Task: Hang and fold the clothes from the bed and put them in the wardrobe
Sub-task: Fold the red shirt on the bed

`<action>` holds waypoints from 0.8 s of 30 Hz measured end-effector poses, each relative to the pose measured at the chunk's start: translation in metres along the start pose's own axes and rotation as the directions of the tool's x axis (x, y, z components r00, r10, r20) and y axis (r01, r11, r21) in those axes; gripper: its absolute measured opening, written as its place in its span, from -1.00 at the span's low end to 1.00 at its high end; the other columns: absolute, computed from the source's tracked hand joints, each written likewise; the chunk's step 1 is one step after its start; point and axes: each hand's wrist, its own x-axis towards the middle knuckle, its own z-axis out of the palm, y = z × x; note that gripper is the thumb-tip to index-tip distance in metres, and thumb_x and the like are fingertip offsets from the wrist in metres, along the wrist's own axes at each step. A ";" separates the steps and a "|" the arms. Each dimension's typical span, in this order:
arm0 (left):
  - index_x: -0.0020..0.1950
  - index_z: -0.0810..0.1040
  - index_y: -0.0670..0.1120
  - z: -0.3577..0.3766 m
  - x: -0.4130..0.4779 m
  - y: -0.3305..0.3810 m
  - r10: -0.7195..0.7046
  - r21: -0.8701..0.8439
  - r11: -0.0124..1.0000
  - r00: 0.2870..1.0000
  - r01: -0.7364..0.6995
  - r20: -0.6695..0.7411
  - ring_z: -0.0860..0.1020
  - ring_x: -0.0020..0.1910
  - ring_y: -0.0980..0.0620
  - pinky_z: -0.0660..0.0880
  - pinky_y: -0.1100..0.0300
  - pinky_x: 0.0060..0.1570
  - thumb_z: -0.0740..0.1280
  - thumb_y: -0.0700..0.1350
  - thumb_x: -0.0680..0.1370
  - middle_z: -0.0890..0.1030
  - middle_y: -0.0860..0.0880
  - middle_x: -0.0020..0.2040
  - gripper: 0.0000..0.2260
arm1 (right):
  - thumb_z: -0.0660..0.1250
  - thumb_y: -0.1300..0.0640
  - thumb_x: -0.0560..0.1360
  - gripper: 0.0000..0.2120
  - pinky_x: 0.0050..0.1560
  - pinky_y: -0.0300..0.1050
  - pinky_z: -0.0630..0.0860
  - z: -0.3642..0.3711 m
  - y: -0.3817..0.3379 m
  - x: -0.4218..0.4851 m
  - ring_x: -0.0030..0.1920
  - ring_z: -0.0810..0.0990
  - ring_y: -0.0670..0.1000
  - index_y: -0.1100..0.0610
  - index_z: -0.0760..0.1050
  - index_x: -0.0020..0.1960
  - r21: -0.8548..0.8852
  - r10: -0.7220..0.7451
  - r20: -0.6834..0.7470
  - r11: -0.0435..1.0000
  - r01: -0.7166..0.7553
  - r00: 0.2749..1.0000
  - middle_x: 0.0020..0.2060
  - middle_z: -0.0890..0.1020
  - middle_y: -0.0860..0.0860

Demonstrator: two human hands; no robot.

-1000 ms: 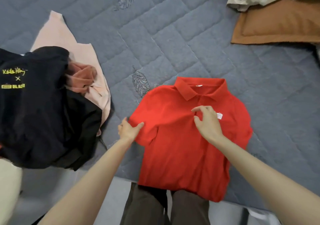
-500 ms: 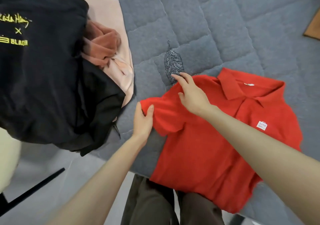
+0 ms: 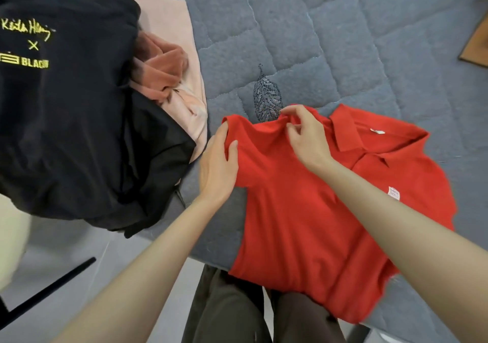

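I can't read the white label (image 3: 394, 192) on the red shirt (image 3: 303, 224); it's too small. The left hand (image 3: 217, 168) has its fingers out of sight under the sleeve. The black top (image 3: 66, 131) runs off the left edge, its yellow print cut short. The right edge clips a brown cushion (image 3: 478, 44). A pale blur (image 3: 10, 237) sits lower left.

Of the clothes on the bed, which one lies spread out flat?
The red polo; the left hand grips its sleeve, the right hand pinches its shoulder. The black top, rust cloth and pink garment lie heaped beside it.
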 end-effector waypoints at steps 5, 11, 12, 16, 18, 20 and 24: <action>0.49 0.26 0.02 0.014 -0.026 0.033 -0.027 0.007 1.000 0.998 0.027 0.060 0.49 0.14 -0.06 0.31 0.21 0.09 0.22 -0.15 0.56 0.52 -0.09 0.26 -0.51 | 0.16 0.42 0.46 -0.64 0.15 0.00 0.51 -0.040 0.025 -0.041 0.00 0.64 0.09 0.13 0.52 0.13 0.117 0.168 -0.210 0.982 -0.146 0.963 0.03 0.60 -0.06; 0.34 0.47 0.08 0.059 -0.060 0.086 0.141 -0.030 0.987 0.763 -0.158 0.631 0.64 -0.08 -0.01 0.52 0.08 0.14 0.36 -0.03 0.52 0.53 -0.02 0.23 -0.62 | 0.19 0.42 0.46 -0.68 0.13 -0.11 0.48 -0.091 0.075 -0.121 0.03 0.62 0.13 0.18 0.53 0.12 0.156 0.349 -0.374 0.937 -0.313 0.859 0.05 0.63 0.06; 0.29 0.52 0.09 0.067 -0.066 0.090 0.155 0.003 0.978 0.728 -0.211 0.668 0.63 -0.09 0.05 0.50 0.14 0.15 0.36 -0.01 0.52 0.52 0.00 0.24 -0.67 | 0.21 0.42 0.46 -0.68 0.11 -0.16 0.44 -0.098 0.083 -0.136 0.05 0.60 0.13 0.20 0.53 0.14 0.146 0.364 -0.412 0.931 -0.334 0.835 0.07 0.62 0.10; 0.10 0.63 0.00 0.095 -0.087 0.099 0.180 0.037 0.961 0.720 -0.275 0.671 0.60 -0.06 0.05 0.44 0.25 0.05 0.30 -0.13 0.55 0.64 0.05 0.08 -0.82 | 0.26 0.38 0.43 -0.64 0.27 0.02 0.27 -0.120 0.121 -0.189 0.14 0.46 0.21 0.25 0.44 0.22 0.125 0.451 -0.606 0.868 -0.481 0.655 0.14 0.53 0.20; 0.10 0.63 -0.04 0.109 -0.098 0.103 0.192 0.055 0.948 0.700 -0.314 0.688 0.59 0.02 0.05 0.43 0.23 0.08 0.26 -0.20 0.56 0.66 0.04 0.06 -0.80 | 0.27 0.34 0.46 -0.66 0.33 0.00 0.13 -0.128 0.143 -0.210 0.26 0.40 0.22 0.28 0.42 0.24 0.152 0.516 -0.670 0.799 -0.581 0.534 0.19 0.50 0.23; 0.13 0.61 -0.07 0.128 -0.109 0.107 0.204 0.055 0.939 0.676 -0.341 0.708 0.59 0.07 0.06 0.44 0.22 0.13 0.24 -0.26 0.55 0.65 0.02 0.07 -0.76 | 0.25 0.29 0.53 -0.67 0.35 -0.03 0.08 -0.135 0.171 -0.222 0.34 0.35 0.22 0.30 0.40 0.28 0.240 0.645 -0.623 0.696 -0.677 0.442 0.25 0.48 0.27; 0.24 0.55 -0.08 0.172 -0.131 0.117 0.207 0.075 0.928 0.672 -0.366 0.711 0.55 0.09 0.01 0.41 0.24 0.16 0.22 -0.32 0.54 0.59 -0.05 0.11 -0.68 | 0.16 0.19 0.62 -0.65 0.31 -0.06 0.32 -0.147 0.214 -0.223 0.31 0.44 0.15 0.26 0.37 0.37 0.529 0.856 -0.245 0.511 -0.678 0.454 0.30 0.49 0.22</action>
